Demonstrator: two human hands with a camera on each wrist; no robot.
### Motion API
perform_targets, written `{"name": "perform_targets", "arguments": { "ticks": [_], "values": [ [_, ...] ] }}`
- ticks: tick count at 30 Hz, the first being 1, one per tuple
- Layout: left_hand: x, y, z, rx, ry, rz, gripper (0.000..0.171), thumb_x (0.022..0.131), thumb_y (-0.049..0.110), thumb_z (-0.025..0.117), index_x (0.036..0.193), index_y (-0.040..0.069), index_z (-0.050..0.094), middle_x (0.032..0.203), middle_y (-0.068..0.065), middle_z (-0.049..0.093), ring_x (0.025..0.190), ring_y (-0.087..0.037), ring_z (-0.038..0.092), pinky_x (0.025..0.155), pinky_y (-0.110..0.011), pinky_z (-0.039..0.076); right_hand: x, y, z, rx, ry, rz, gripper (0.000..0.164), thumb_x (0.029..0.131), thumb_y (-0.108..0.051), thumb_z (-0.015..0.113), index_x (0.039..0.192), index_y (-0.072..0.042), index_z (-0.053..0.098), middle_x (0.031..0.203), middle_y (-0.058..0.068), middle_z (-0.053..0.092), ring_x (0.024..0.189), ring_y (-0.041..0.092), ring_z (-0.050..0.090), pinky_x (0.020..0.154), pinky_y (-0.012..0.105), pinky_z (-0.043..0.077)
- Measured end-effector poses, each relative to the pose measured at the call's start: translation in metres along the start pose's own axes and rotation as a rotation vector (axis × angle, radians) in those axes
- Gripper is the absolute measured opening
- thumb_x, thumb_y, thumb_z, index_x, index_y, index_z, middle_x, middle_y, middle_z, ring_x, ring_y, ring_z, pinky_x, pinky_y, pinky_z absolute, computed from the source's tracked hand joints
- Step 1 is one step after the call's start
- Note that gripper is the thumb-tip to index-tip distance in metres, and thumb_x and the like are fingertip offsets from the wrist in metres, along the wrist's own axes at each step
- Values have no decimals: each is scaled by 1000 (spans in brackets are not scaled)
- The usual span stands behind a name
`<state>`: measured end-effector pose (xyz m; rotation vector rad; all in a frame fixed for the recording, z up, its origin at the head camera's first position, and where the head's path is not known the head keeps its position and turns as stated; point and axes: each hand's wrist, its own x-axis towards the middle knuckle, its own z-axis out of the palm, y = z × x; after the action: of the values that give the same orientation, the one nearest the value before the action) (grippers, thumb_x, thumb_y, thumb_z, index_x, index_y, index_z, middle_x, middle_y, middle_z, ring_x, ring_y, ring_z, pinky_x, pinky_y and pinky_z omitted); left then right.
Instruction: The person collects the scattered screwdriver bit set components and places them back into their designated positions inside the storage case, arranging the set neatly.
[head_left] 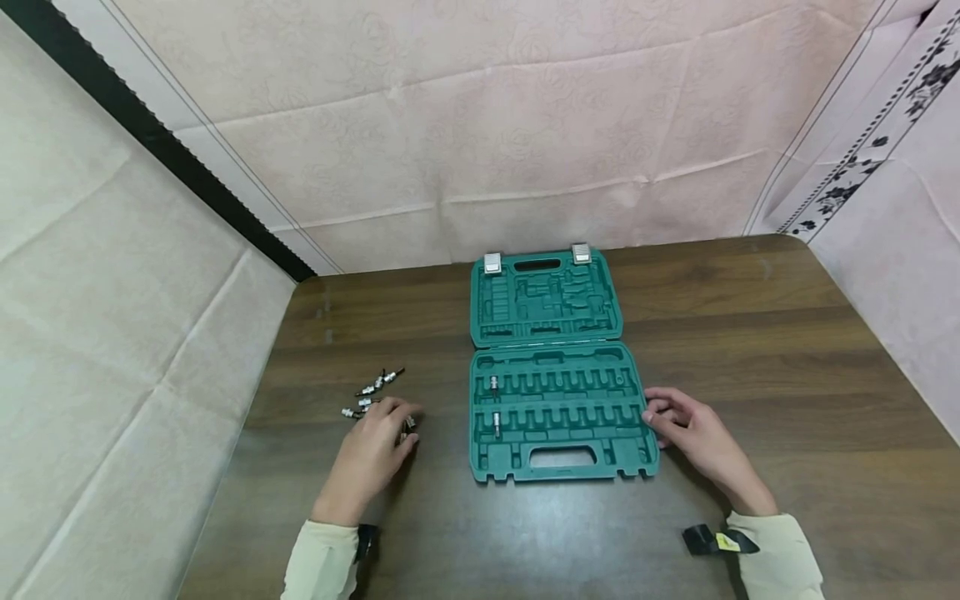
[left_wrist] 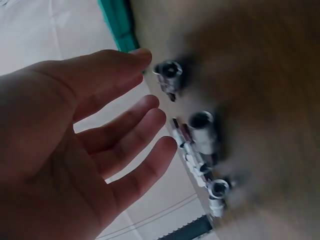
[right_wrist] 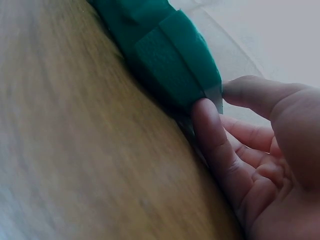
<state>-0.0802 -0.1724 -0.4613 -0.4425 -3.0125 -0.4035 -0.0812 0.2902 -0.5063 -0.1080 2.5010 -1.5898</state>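
My left hand [head_left: 377,446] hovers over a loose group of small metal sockets [head_left: 366,389] left of the case. In the left wrist view, its fingers [left_wrist: 142,135] are spread and loosely bent, with nothing between them. One socket [left_wrist: 169,72] stands just beyond the thumb tip; others, blurred, lie farther along. A green plastic socket case [head_left: 562,442] lies unfolded on the table, with two sockets [head_left: 497,425] in its left slots. At the case's right side, my right hand [head_left: 693,433] holds the edge between thumb and curled fingers, as the right wrist view [right_wrist: 207,120] shows.
The wooden table [head_left: 750,350] carries the case near its middle. The case's lid [head_left: 547,304] leans back toward a pale cloth [head_left: 450,125] hanging behind the table. More cloth hangs at the left and right. A black strap [head_left: 705,540] sits at the right wrist.
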Motion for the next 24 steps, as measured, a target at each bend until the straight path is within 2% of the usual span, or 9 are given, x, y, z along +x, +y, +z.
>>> {"name": "perform_targets", "arguments": {
  "ticks": [5,11,16,24],
  "values": [
    [-2,-7,2,9,30,14,35,86,2,86,120,6,77,119,-12,71,110,-35,69,83,-51,60,0,0,0,4,-2,-4,42,106,-12,65,142,7,55,111,18,64,87,8,64,71,28,60],
    [0,-12,5,37,20,39,32,87,-6,81,117,4,78,125,-14,72,113,-36,69,85,-51,60,0,0,0,13,-2,5,43,106,-11,66,143,7,54,112,16,65,87,7,63,71,28,60],
    [2,-15,10,68,21,68,31,86,-1,85,115,6,79,122,-12,74,108,-34,71,86,-50,60,0,0,0,8,-3,12,44,105,-11,66,144,7,54,112,16,65,87,8,63,70,28,60],
    [9,-13,14,98,54,120,15,88,7,86,102,10,81,103,-5,76,94,-28,73,84,-51,59,0,-1,1,-3,-1,3,43,106,-13,66,142,7,55,110,15,65,86,8,64,71,28,60]
  ]
}}
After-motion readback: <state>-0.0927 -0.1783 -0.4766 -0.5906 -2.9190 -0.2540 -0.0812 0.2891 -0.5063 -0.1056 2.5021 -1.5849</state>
